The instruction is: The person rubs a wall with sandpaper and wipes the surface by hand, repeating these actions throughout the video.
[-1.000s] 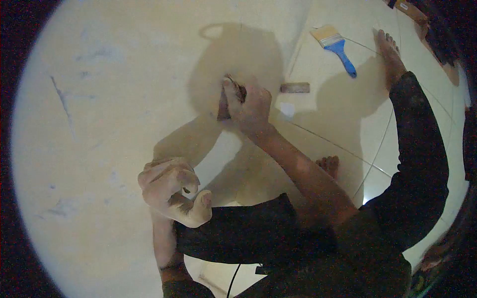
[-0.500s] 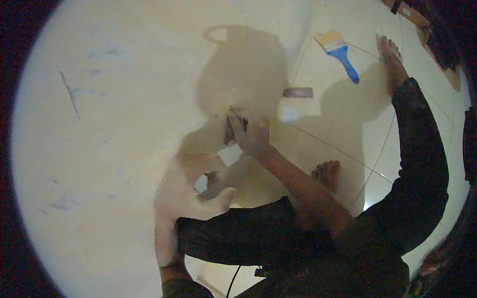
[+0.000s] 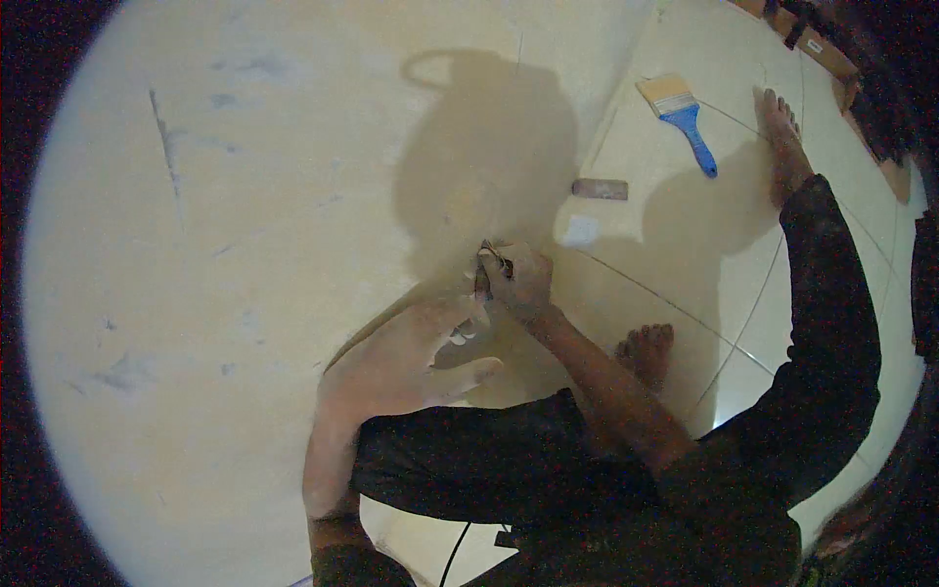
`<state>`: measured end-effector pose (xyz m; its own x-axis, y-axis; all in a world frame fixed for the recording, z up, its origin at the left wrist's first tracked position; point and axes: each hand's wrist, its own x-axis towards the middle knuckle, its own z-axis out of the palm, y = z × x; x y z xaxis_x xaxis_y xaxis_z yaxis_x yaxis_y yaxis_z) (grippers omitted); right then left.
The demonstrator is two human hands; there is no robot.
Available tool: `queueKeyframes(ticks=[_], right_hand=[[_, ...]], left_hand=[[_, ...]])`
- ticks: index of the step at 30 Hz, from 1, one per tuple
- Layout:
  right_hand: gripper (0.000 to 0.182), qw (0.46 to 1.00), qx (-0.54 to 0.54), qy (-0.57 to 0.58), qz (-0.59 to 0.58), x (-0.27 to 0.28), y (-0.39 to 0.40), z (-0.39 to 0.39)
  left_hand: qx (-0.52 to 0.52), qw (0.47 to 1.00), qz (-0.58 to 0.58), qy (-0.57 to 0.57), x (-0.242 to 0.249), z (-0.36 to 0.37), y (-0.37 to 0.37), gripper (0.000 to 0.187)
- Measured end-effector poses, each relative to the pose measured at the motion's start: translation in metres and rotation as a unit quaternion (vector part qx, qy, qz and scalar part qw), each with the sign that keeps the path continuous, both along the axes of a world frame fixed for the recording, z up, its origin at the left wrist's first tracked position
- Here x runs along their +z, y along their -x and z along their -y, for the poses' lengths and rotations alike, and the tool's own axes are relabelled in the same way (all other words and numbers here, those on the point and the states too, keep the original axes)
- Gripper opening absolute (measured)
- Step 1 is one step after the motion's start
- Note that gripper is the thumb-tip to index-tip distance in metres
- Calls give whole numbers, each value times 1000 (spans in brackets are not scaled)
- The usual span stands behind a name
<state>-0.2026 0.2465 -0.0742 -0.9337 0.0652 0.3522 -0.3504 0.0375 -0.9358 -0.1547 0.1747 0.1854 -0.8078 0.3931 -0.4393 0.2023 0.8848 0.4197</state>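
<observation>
My right hand [image 3: 521, 281] is closed, with the fingers pinched around a small dark piece [image 3: 483, 274] held against the pale, smudged surface. Its kind is mostly hidden by the fingers, and I cannot tell what it is. Just below and to the left is my left hand [image 3: 406, 357], palm side toward the surface, its thumb stretched away from the other fingers. The left fingertips reach close to the dark piece. Small white bits [image 3: 462, 338] show by the curled left fingers.
On the tiled floor to the right lie a wide paintbrush [image 3: 685, 122] with a blue handle, a brownish block [image 3: 600, 189] and a white square patch [image 3: 580, 231]. My bare feet [image 3: 780, 122] rest on the tiles. Cardboard boxes [image 3: 827, 51] stand at upper right.
My right hand has shifted right and down, its fingers more curled round the dark piece. My left hand has moved up and right toward it. The view has shifted slightly.
</observation>
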Motion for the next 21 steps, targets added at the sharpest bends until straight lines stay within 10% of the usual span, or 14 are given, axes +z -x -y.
queueKeyframes(ticks=[6, 11, 21], right_hand=[[17, 987, -91, -14, -131, 73, 46, -20], [14, 1000, 14, -18, 14, -20, 9, 2], [15, 982, -119, -16, -147, 41, 37, -7]], left_hand=[[17, 999, 35, -7, -1, 2, 4, 56], [33, 999, 24, -20, -2, 5, 1, 60], [45, 997, 50, -26, 1, 5, 6, 63]])
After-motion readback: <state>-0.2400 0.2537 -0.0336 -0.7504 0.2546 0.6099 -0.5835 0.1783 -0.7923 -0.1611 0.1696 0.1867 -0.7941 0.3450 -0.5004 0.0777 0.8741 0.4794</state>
